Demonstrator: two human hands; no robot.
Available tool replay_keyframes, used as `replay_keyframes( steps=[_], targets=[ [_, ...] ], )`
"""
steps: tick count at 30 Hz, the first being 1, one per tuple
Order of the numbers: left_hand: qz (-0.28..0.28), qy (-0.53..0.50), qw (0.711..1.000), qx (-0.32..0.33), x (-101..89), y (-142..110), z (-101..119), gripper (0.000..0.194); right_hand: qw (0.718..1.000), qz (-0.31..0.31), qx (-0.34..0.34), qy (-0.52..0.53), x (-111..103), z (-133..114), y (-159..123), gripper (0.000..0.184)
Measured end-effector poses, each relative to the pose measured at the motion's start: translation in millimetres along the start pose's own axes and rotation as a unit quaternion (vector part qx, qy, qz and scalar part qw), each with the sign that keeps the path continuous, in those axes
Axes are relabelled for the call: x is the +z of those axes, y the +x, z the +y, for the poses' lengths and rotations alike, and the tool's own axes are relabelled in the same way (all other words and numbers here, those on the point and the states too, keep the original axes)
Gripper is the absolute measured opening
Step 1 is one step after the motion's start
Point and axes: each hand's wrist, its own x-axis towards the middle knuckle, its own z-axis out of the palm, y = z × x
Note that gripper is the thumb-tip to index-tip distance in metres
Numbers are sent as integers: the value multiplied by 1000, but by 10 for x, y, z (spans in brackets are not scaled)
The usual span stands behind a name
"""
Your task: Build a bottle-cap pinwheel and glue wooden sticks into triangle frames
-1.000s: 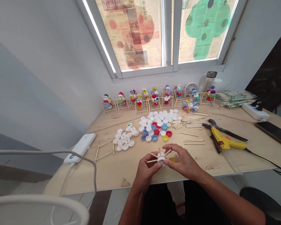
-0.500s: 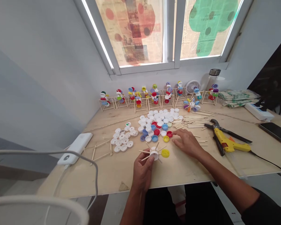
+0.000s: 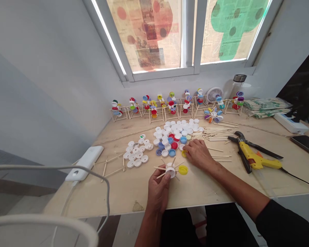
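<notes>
While the L hand pinches a white hub btwn thumb and fingers, the R hand is well apart from it, fingertips down at a loose yellow cap by the cap heap. Head view: hub sits just in from the desk's front edge, approx. midway along. It's round, w/ its open, hollow side facing the wearer; thin wooden spokes fan out all round. One, toward the desk's R edge, has a bright yellow ridged cap at its tip; other visible tips are bare.

Hard to see: L fingers hide the hub's underside + some spoke ends, so no exact spoke count. R hand covers most of the loose cap; can't tell if it's gripped or only touched. Small wheel models along the desk's back edge overlap, details unclear. Phone nr the desk's R edge is cut off by the frame, as is the glue gun's cord.
</notes>
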Motion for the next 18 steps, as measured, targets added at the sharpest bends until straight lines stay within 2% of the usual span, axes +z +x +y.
replay_keyframes(
  steps=[8,13,18],
  targets=[
    [-6,-10,1000,-6,-13,2,-9,50,1000,16,-13,-1,-65,13,-75,20],
    [-2,-21,1000,-5,-2,2,-7,48,999,38,-20,0,-109,-39,83,22],
    [-5,-32,999,-10,14,-5,2,48,998,34,-50,-14,-86,-147,275,24]
  ],
)
